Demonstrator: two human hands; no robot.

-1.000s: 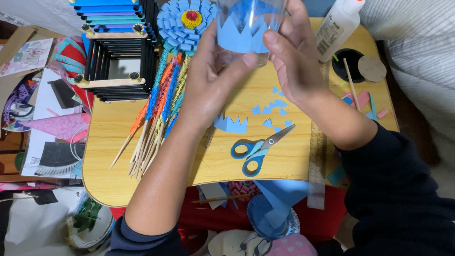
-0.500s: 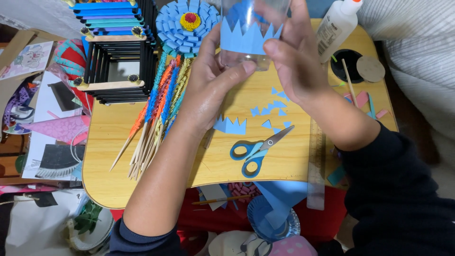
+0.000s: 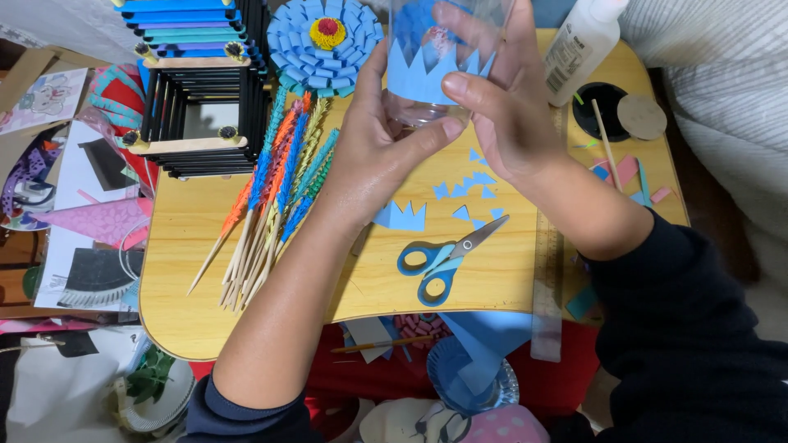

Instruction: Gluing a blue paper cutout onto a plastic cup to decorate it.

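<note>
Jar lifted higher, fingers wrapping both sides.

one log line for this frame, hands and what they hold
left hand: grips clear jar | right hand: presses blue zigzag strip onto it | scissors: lying on wooden board

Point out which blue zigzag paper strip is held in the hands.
The strip wrapped around the clear jar, up between both hands; the other strip lies flat on the table.

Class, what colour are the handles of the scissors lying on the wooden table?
Blue, on the scissors, seen in the head view.
</note>
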